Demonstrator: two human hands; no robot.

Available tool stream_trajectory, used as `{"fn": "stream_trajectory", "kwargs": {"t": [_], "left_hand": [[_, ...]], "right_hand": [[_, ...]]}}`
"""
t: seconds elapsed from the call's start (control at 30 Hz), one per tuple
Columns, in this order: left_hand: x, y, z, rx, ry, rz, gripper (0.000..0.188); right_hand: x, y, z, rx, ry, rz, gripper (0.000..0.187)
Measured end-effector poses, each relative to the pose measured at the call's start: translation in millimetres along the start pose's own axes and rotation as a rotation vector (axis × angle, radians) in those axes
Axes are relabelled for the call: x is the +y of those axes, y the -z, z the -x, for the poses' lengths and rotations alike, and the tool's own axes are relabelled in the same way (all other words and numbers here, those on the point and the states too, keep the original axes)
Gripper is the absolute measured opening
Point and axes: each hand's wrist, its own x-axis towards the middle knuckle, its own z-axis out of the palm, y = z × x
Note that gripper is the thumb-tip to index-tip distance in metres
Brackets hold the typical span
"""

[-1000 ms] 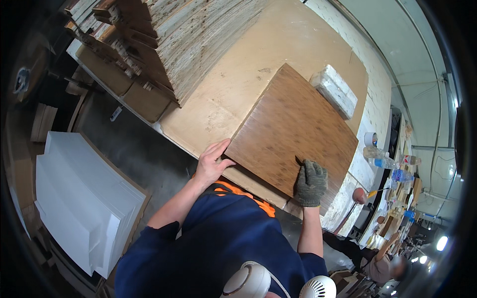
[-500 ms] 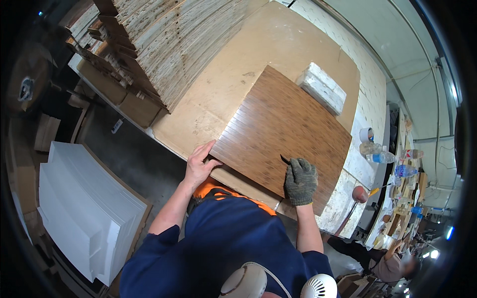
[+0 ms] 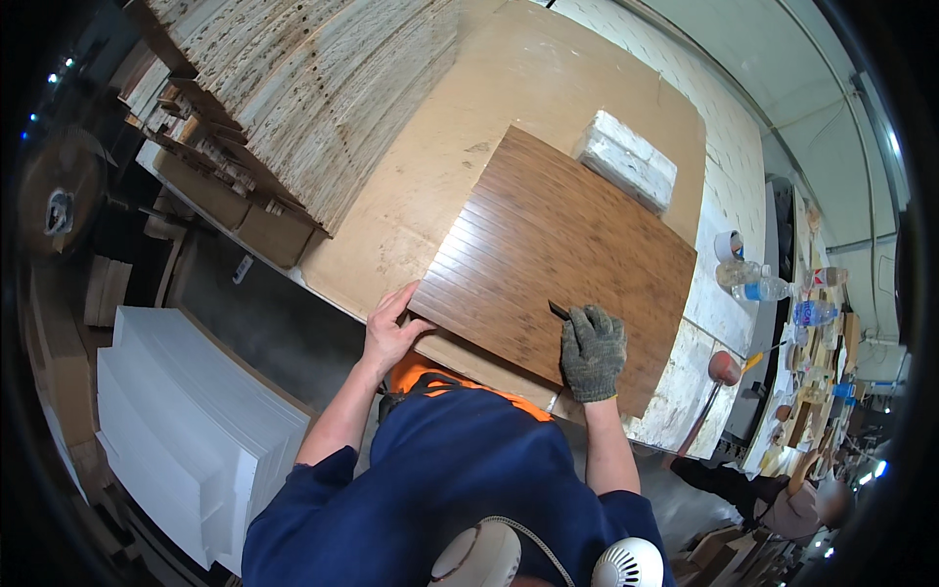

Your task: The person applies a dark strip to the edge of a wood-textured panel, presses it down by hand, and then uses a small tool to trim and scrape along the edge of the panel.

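A brown wood-grain board (image 3: 548, 264) with fine parallel grooves lies at an angle on cardboard, its near edge jutting toward me. My bare left hand (image 3: 393, 328) grips its left near corner, fingers along the edge and thumb lower down. On the board's right near part rests my right hand (image 3: 593, 354) in a dark grey knit glove. From its closed fingers a short, thin black tool (image 3: 558, 310) sticks out to the left. Most of this tool is hidden, so its kind is unclear. Behind the board's far edge sits a white wrapped block (image 3: 626, 161).
Stacked boards (image 3: 293, 88) fill the table's far left. A red-headed mallet (image 3: 724, 369), a tape roll (image 3: 729, 247) and plastic bottles (image 3: 768, 288) are at right. White panels (image 3: 186, 430) are piled at lower left. Another person (image 3: 792, 509) works at lower right.
The view has shifted slightly. The black tool's tip shows a little farther out and straighter from my right glove. Both hands keep their places on the board.
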Motion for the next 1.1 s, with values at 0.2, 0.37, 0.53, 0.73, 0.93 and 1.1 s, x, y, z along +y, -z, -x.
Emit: {"fn": "stream_trajectory", "kwargs": {"t": [0.2,0.37,0.53,0.73,0.93,1.1], "left_hand": [[-0.6,0.0,1.6,0.000,0.024,-0.013,0.062],[-0.1,-1.5,1.7,0.017,0.022,-0.023,0.062],[-6.2,-3.6,3.6,0.036,0.002,-0.013,0.063],[-8.7,-4.6,3.1,0.035,-0.003,-0.023,0.062],[-5.8,-4.2,2.7,0.020,0.004,-0.014,0.061],[-3.8,-0.3,2.5,-0.003,0.006,0.005,0.061]], "right_hand": [[-0.3,-1.9,0.7,0.034,0.000,-0.033,0.022],[-2.1,-1.0,-0.7,0.038,0.002,-0.042,0.022],[-1.5,-2.3,0.4,0.024,-0.003,-0.031,0.022],[-0.2,-2.9,-0.5,0.004,-0.018,-0.034,0.021],[-1.8,0.8,-1.2,0.005,-0.029,-0.026,0.026],[6.8,30.4,6.6,0.141,-0.022,0.047,0.034]]}}
